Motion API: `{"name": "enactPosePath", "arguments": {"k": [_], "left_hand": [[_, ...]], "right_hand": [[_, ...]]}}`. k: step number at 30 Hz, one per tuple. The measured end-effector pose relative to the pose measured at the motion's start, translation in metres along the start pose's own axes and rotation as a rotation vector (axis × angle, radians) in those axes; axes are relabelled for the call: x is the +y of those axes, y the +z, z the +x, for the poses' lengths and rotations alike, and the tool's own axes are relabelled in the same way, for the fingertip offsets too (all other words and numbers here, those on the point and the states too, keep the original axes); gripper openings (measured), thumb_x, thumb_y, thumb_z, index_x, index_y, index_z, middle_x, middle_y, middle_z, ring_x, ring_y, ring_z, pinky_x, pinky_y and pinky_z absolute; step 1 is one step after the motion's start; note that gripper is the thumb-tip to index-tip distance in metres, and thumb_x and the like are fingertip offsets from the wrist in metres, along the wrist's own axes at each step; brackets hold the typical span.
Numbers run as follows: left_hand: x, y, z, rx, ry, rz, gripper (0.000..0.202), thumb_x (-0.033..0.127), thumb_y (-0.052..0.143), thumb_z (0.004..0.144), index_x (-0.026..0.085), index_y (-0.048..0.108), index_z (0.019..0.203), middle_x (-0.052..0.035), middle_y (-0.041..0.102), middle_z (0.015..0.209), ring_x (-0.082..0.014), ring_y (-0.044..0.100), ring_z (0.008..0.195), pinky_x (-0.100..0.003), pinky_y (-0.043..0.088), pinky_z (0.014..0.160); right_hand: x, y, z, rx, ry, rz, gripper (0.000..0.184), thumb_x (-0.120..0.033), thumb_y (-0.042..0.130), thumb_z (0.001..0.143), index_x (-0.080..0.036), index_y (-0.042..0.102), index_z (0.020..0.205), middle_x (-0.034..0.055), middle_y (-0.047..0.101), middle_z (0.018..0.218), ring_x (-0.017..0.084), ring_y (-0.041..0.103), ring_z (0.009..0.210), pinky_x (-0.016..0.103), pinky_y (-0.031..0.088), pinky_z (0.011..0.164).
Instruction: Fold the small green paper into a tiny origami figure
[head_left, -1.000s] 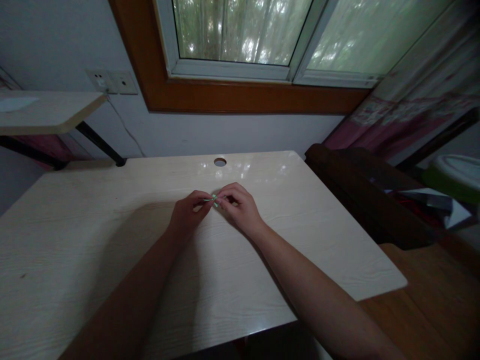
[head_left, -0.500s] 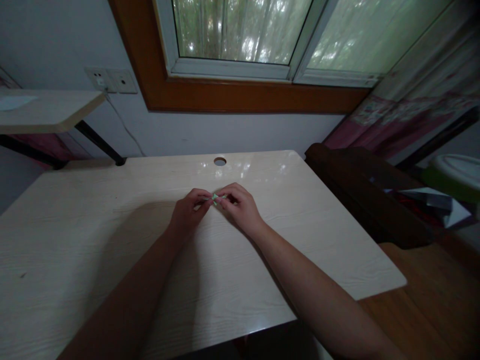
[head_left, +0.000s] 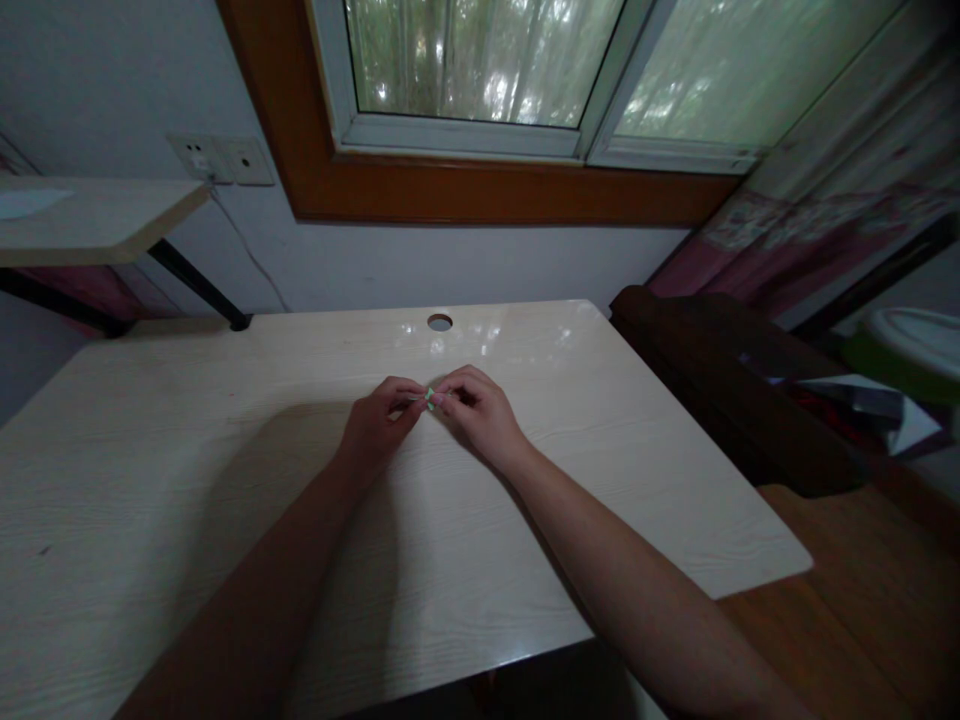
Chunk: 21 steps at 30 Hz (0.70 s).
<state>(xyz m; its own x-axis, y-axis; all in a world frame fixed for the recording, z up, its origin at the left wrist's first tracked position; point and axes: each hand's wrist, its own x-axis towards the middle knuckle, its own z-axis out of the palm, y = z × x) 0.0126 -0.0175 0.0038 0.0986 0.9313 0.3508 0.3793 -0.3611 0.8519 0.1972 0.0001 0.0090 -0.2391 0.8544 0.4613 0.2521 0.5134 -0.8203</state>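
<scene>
A small light-green piece [head_left: 430, 398], perhaps folded, is pinched between my two hands over the desk [head_left: 480, 540]. It is too small for me to tell its kind. My left hand [head_left: 381, 418] grips its left side with thumb and fingertips; a thin pale strip shows between those fingers. From the right, the thumb and forefinger of my right hand [head_left: 480, 410] close on the other side. The fingertips of both hands nearly meet and cover most of the piece.
Behind the hands is a round cable hole [head_left: 440, 322] in the desk. A raised shelf [head_left: 97, 225] on black legs stands at the left. Beyond the desk are a window [head_left: 480, 70] and a wall socket [head_left: 247, 162]. Dark brown furniture [head_left: 720, 390] sits at the right.
Both hands stay in nearly the same place. The green piece has shifted very slightly between the fingertips, and a little less of it shows.
</scene>
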Motion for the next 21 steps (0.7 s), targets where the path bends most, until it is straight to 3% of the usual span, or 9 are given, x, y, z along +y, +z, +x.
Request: {"name": "enactPosePath", "arguments": {"k": [10,21], "left_hand": [[-0.0033,-0.0009,0.0004,0.005,0.058,0.055,0.015,0.035,0.067,0.085,0.021,0.070,0.092,0.0001,0.073,0.079,-0.0148,0.068,0.068,-0.024,0.055,0.069],[0.0004,-0.0061,0.0070,0.025,0.181,0.072,0.013,0.031,0.066,0.087,0.021,0.072,0.084,-0.0040,0.069,0.086,-0.0156,0.064,0.078,-0.025,0.053,0.072]], "right_hand": [[-0.0040,0.0003,0.0003,0.005,-0.001,0.026,0.010,-0.029,0.066,0.087,-0.020,0.069,0.085,0.0025,0.060,0.084,0.014,0.055,0.076,0.027,0.043,0.068],[-0.0007,0.0004,0.0002,-0.027,-0.070,-0.033,0.009,-0.029,0.066,0.089,-0.020,0.068,0.090,0.0033,0.060,0.087,0.014,0.055,0.076,0.026,0.043,0.065]]}}
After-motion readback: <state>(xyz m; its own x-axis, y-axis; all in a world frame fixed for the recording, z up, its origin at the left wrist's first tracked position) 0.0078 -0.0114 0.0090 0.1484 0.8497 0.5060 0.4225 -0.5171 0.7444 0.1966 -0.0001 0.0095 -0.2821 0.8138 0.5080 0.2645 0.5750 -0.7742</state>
